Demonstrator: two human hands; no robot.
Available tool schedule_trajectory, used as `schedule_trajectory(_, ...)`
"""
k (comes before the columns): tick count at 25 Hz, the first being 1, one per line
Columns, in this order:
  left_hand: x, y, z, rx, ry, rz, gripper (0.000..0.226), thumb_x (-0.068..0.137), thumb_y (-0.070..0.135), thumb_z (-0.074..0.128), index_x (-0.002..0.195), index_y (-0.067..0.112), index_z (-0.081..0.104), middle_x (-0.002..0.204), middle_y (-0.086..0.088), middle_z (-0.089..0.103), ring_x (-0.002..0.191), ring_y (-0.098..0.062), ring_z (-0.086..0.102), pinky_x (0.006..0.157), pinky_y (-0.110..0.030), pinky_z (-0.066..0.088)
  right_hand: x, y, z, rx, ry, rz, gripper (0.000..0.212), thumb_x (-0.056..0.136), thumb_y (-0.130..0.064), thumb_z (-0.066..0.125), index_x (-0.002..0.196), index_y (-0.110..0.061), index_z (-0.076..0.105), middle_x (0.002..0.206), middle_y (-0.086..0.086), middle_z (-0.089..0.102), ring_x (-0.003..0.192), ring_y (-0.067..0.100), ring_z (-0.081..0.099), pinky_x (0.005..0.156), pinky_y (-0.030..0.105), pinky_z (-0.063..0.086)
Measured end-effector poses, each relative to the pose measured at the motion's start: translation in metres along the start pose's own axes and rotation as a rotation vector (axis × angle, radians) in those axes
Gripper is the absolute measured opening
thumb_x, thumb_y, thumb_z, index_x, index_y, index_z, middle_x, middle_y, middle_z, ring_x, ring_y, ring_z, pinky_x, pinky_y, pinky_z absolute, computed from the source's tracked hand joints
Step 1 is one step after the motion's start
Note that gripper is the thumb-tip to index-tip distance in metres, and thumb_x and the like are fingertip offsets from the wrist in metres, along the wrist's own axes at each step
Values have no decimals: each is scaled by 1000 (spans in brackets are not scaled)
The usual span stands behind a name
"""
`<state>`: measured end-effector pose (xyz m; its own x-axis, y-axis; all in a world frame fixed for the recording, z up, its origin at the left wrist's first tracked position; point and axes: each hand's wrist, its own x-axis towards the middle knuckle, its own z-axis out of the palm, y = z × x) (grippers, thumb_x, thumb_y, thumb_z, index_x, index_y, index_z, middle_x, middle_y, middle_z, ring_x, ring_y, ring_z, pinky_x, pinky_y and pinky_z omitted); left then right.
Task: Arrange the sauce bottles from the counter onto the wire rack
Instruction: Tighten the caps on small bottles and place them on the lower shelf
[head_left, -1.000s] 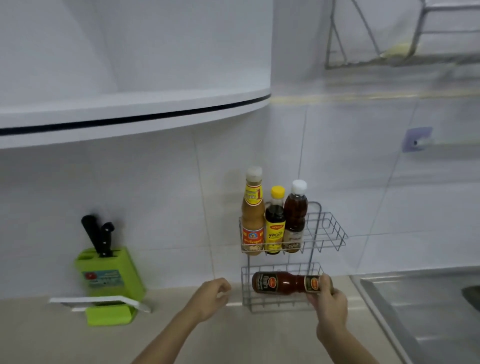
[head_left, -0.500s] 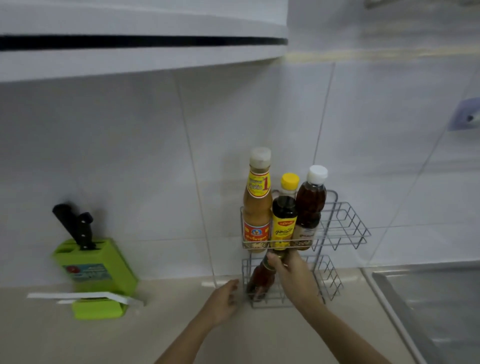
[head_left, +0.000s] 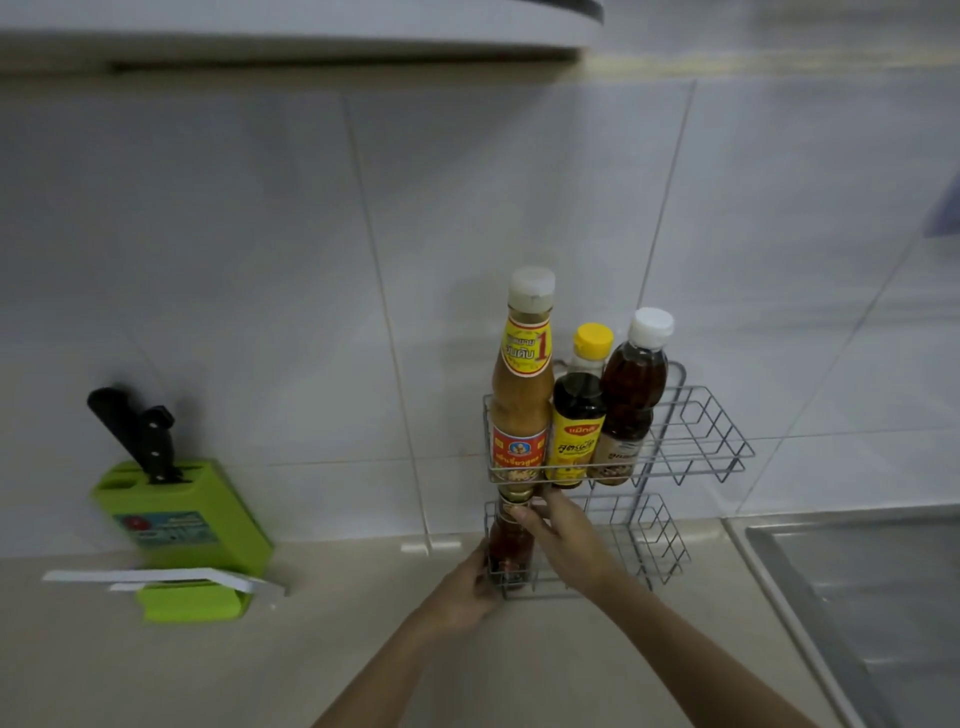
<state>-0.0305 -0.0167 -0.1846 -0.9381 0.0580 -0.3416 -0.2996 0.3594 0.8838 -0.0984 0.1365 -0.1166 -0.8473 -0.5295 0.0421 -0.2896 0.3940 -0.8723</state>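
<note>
A two-tier wire rack (head_left: 696, 441) stands on the counter against the tiled wall. Its upper tier holds three upright bottles: a tall orange sauce bottle (head_left: 522, 384), a dark bottle with a yellow cap (head_left: 579, 415) and a brown bottle with a white cap (head_left: 631, 400). A dark red sauce bottle (head_left: 510, 545) stands upright in the left end of the lower tier. My right hand (head_left: 563, 540) grips its neck and shoulder. My left hand (head_left: 465, 592) touches the rack's lower left corner beside the bottle's base.
A green knife block (head_left: 182, 514) with black-handled knives sits at the left on the beige counter (head_left: 156, 675), a white strip in front of it. A steel sink (head_left: 862, 597) lies at the right. A white hood overhangs the top.
The dark red bottle went from lying sideways in my right hand to tilted, then upright in the lower tier. My left hand moved right onto the rack's corner. The view dropped lower and closer.
</note>
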Motion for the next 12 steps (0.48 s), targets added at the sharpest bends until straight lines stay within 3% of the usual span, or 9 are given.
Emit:
schedule_trajectory(3, -1, 2, 2, 12, -23, -6, 86, 80, -3, 51, 149, 28, 11, 145, -1, 44, 130, -16, 49, 78, -13, 46, 1, 4, -6, -20, -28, -25, 36, 95, -27, 52, 129, -15, 49, 126, 4, 63, 115, 18, 61, 97, 40, 50)
schedule_trajectory(7, -2, 1, 1, 53, -29, -20, 90, 79, 3, 52, 149, 35, 6, 148, 0, 41, 132, -18, 46, 95, -33, 46, 2, 3, 3, -123, -7, 5, 35, 98, -34, 42, 129, -17, 43, 125, 7, 63, 114, 24, 60, 94, 43, 50)
schedule_trajectory(12, -2, 11, -4, 81, -66, -60, 85, 79, 11, 56, 150, 26, 12, 146, -3, 44, 130, -20, 49, 101, -38, 46, 0, 0, -5, -96, -97, 2, 38, 99, -31, 42, 136, -22, 38, 129, 0, 59, 118, 19, 56, 96, 35, 46)
